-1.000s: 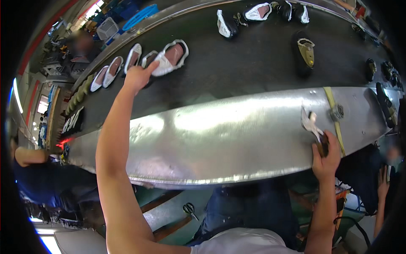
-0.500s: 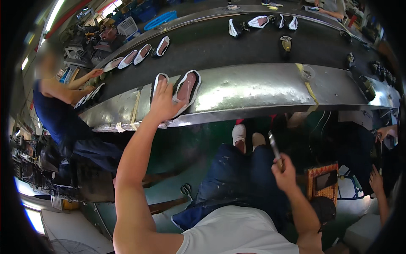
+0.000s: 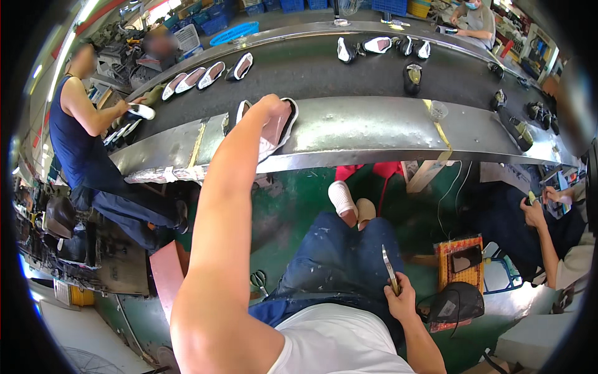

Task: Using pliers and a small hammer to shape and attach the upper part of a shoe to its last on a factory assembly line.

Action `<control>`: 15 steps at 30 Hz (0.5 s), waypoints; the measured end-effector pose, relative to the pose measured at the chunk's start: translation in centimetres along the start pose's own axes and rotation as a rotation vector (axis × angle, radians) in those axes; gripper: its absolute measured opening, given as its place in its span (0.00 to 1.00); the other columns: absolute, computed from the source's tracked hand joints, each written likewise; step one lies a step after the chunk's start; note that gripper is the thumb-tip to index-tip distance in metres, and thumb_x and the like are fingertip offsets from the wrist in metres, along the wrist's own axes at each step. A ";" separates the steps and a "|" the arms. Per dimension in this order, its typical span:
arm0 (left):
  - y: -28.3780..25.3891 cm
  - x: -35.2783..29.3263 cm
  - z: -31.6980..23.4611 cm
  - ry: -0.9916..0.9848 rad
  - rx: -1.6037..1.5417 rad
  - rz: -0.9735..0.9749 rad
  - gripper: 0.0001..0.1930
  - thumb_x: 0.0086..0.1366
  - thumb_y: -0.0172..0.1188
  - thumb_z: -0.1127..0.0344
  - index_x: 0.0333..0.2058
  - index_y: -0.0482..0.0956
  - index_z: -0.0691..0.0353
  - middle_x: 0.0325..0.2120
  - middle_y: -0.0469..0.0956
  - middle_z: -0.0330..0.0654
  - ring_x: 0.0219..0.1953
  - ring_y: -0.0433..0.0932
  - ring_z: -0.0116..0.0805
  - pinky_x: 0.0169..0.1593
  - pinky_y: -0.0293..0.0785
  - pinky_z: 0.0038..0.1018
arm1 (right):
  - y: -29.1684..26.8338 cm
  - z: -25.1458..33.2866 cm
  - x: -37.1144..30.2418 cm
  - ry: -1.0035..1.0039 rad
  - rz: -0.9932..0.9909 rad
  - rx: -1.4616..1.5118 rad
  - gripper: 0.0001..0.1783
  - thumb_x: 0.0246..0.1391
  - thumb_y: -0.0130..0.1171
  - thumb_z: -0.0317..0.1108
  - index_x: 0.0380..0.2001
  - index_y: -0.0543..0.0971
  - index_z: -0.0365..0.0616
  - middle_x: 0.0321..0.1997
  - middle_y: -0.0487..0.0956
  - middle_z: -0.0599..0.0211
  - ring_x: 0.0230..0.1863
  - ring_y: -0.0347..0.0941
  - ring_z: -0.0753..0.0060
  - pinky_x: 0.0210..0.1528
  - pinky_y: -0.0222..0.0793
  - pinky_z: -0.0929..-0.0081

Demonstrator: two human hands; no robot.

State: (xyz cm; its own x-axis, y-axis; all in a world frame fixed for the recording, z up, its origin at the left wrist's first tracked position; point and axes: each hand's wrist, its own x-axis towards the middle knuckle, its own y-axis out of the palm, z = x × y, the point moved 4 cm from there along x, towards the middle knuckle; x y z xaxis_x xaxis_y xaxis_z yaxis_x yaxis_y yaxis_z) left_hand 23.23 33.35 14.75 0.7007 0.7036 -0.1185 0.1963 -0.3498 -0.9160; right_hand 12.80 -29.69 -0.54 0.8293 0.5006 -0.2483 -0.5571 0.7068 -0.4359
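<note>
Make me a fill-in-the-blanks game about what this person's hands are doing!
1. The left hand grips a white ____ at the metal ledge.
2. The right hand holds a thin ____ over the lap.
3. The person wears blue ____.
4. A pair of ____ lies on the green floor.

Missing words: shoe; blade; jeans; scissors

Blue plastic crates (image 3: 215, 25) at far back, beyond conveyor; no labels, signs, screens.
</note>
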 end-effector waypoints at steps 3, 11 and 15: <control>-0.4 -8.6 -4.2 0.255 -0.562 0.030 0.30 0.63 0.60 0.64 0.62 0.67 0.65 0.52 0.76 0.49 0.55 0.74 0.38 0.57 0.70 0.31 | -0.7 0.1 1.2 -0.090 -0.078 0.050 0.25 0.50 0.64 0.30 0.52 0.72 0.38 0.36 0.78 0.63 0.36 0.75 0.69 0.44 0.71 0.71; 12.4 -37.8 -4.6 0.689 -0.969 -0.064 0.46 0.57 0.60 0.77 0.71 0.43 0.64 0.65 0.59 0.52 0.65 0.64 0.43 0.65 0.62 0.37 | 0.7 8.4 3.6 -0.288 0.099 0.192 0.21 0.57 0.60 0.34 0.52 0.70 0.41 0.36 0.77 0.67 0.35 0.73 0.73 0.42 0.71 0.71; 19.5 -44.1 -4.8 0.836 -0.895 0.054 0.53 0.55 0.65 0.81 0.71 0.36 0.66 0.64 0.57 0.57 0.63 0.64 0.49 0.64 0.63 0.38 | 3.4 8.8 2.0 -0.241 0.190 0.341 0.22 0.61 0.58 0.42 0.53 0.70 0.41 0.41 0.76 0.64 0.43 0.73 0.72 0.50 0.68 0.72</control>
State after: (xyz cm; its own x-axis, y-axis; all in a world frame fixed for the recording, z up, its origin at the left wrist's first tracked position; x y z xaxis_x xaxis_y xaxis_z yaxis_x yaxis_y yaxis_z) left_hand -0.58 -7.51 3.98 0.8824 0.1765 0.4361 0.3242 -0.8998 -0.2919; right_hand 12.23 -21.93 5.07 0.6998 0.7108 -0.0706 -0.7142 0.6951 -0.0821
